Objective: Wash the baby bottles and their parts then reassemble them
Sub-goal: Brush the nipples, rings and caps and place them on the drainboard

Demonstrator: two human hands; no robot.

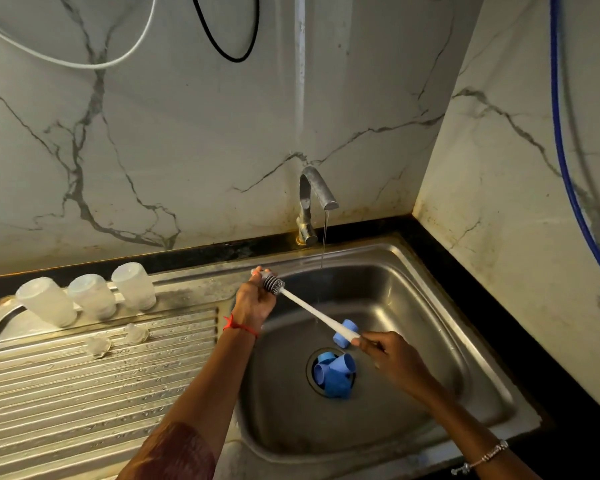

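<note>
My left hand (253,303) curls round the brush (312,311) head, and my right hand (392,358) pinches the handle tip. It's light and stiff but wet (so slippery). I'd grab mid-handle.

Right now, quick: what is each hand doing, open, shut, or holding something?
Left hand: curled round the bristle end of the brush.
Right hand: pinching the brush's handle end.
</note>
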